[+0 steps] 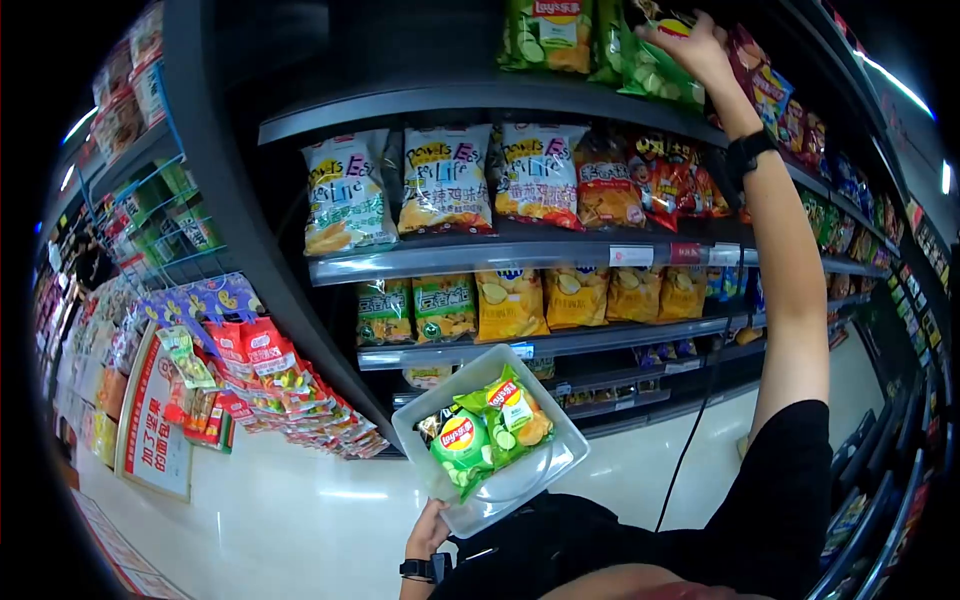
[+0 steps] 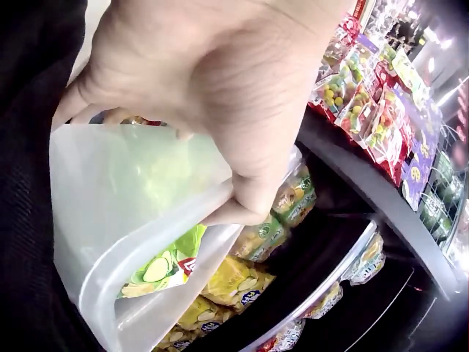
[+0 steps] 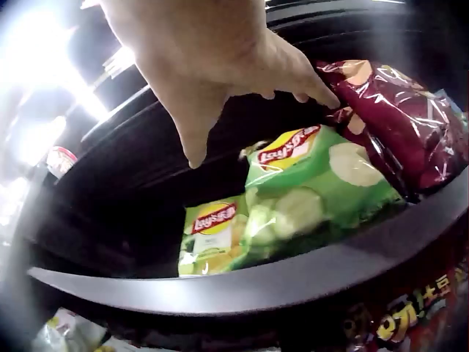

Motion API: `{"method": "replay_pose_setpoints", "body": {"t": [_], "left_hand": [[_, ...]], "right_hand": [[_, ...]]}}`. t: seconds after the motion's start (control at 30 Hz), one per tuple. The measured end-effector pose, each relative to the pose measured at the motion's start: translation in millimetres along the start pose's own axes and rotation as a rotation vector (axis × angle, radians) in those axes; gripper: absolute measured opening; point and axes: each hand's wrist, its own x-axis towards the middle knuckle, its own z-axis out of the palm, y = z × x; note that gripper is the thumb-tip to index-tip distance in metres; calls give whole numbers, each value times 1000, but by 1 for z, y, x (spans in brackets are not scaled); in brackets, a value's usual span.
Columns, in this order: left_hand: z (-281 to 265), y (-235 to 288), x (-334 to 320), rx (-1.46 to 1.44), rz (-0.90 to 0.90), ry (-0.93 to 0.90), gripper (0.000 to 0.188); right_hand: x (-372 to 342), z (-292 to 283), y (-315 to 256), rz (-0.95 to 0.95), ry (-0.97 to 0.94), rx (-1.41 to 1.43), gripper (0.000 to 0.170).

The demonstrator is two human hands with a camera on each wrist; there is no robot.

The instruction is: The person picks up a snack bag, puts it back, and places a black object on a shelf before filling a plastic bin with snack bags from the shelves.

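Note:
My left hand (image 1: 429, 528) grips the rim of a translucent plastic bin (image 1: 557, 458), held tilted low in front of the shelves. Inside it lie two green Lay's chip bags, one (image 1: 467, 458) overlapping the other (image 1: 512, 418). In the left wrist view the thumb and fingers of that hand (image 2: 220, 88) clasp the bin's wall (image 2: 124, 183). Up on the top shelf, my right hand (image 1: 690, 48) reaches over a green Lay's chip bag (image 3: 315, 198). Its thumb and fingers are spread apart just above the bag, nothing between them in the right wrist view.
Beside that bag stand another green Lay's bag (image 3: 214, 238) and a dark red bag (image 3: 410, 132). The shelf's front edge (image 3: 220, 290) runs below them. Lower shelves carry white chip bags (image 1: 445, 180) and yellow ones (image 1: 512, 303). Red candy packs (image 1: 255, 350) hang at left.

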Motion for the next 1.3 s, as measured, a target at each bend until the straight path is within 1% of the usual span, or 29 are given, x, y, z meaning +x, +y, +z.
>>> {"method": "replay_pose_setpoints", "body": {"t": [0.03, 0.1, 0.13, 0.23, 0.33, 0.37, 0.4, 0.47, 0.5, 0.53, 0.57, 0.6, 0.67, 0.7, 0.73, 0.8, 0.83, 0.87, 0.9, 0.93, 0.97, 1.0, 1.03, 1.07, 1.1, 1.13, 1.17, 1.2, 1.3], "left_hand": [[0, 0, 1, 2, 9, 0, 60], [0, 0, 3, -18, 7, 3, 59], [1, 1, 3, -14, 9, -9, 59], [6, 6, 2, -5, 10, -27, 60], [-2, 5, 4, 1, 10, -38, 64], [0, 7, 3, 4, 20, -60, 67], [2, 8, 2, 5, 29, -83, 71], [1, 7, 2, 9, 27, -70, 71], [-5, 5, 3, -4, 14, -63, 71], [-9, 2, 4, -19, 2, -54, 71], [-6, 4, 2, -14, 16, -87, 71], [2, 7, -2, -8, 27, -73, 71], [12, 14, -10, 8, 52, -38, 71], [-8, 4, 1, -31, 38, -33, 73], [-8, 4, -2, -16, 78, -32, 74], [3, 7, -8, 3, 154, -28, 75], [-2, 6, -7, 23, 127, 10, 77], [7, 16, -15, 69, 139, -22, 74], [17, 24, -20, 106, 142, -46, 73], [30, 29, -21, 181, 243, -65, 71], [36, 36, -16, 218, 252, -81, 74], [32, 39, -25, 107, 123, -87, 89], [5, 21, -11, 108, 200, -118, 87], [12, 23, -11, 173, 199, -21, 85], [20, 34, -22, 145, 103, -37, 83], [19, 29, -19, 187, 198, -57, 83], [15, 28, -19, 170, 168, -47, 84], [24, 34, -24, 177, 96, -21, 85], [26, 29, -24, 175, 137, 25, 85]], "right_hand": [[2, 24, 24, 61, -47, -65, 93], [-5, 32, 28, 274, -349, 111, 135], [-10, 42, 27, 369, -305, -10, 139], [-24, 58, 39, 397, -229, 36, 142], [-28, 54, 37, 374, -172, 93, 130], [-29, 53, 33, 336, -61, 71, 118], [-26, 52, 38, 309, -41, 127, 117], [-15, 52, 49, 248, -4, 244, 113], [-19, 25, 24, 310, -27, 382, 110], [-10, 32, 38, 216, 111, 227, 106], [-6, 23, 43, 211, 102, 256, 103], [-4, 8, 39, 206, 92, 286, 101], [-14, -34, 13, 175, 153, 404, 96], [-24, -54, 2, 201, 122, 457, 95], [-37, -73, -7, 225, 92, 506, 94], [-72, -106, -18, 282, -72, 720, 85], [-92, -122, -34, 286, -130, 780, 81], [-117, -135, -55, 295, -196, 838, 76], [-141, -144, -72, 282, -233, 821, 74], [-164, -147, -87, 268, -290, 811, 73], [-185, -145, -101, 268, -380, 912, 74], [-211, -141, -114, 289, -486, 1022, 76], [-238, -133, -123, 338, -540, 1072, 77], [-261, -128, -138, 354, -638, 1061, 79], [-287, -121, -153, 396, -735, 1102, 80], [-313, -112, -166, 435, -819, 1140, 81], [-333, -103, -179, 463, -903, 1151, 81], [-355, -94, -189, 487, -974, 1160, 82], [-413, -66, -209, 480, -1114, 1174, 81]]}}
